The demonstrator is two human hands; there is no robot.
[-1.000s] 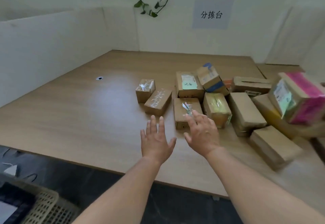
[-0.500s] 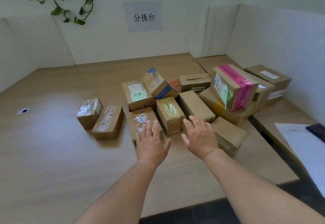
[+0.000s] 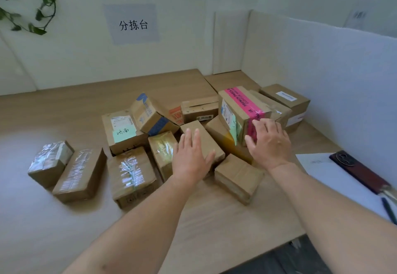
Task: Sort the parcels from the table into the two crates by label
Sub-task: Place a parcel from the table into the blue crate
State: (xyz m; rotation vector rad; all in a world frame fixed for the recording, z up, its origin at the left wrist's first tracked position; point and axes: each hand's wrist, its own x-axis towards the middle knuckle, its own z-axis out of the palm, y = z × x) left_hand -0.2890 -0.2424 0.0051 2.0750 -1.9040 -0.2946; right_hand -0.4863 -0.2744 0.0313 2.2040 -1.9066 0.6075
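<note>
Right grip [image 3: 270,144] over parcel [image 3: 237,107]'s hidden end

1. Wall sign [image 3: 132,24], upper centre-left: "分拣台".
2. Pink tape [image 3: 241,99] on the tall parcel [image 3: 253,100], right of centre: "FRENCH PARIS", upside down; the rest is unclear.
3. Green note [image 3: 124,134] on the flat parcel [image 3: 108,133], centre-left: handwritten characters, not legible.

Soft, even daylight, glare on taped parcels [image 3: 131,171], slight motion blur, wide-angle bending at edges.
</note>
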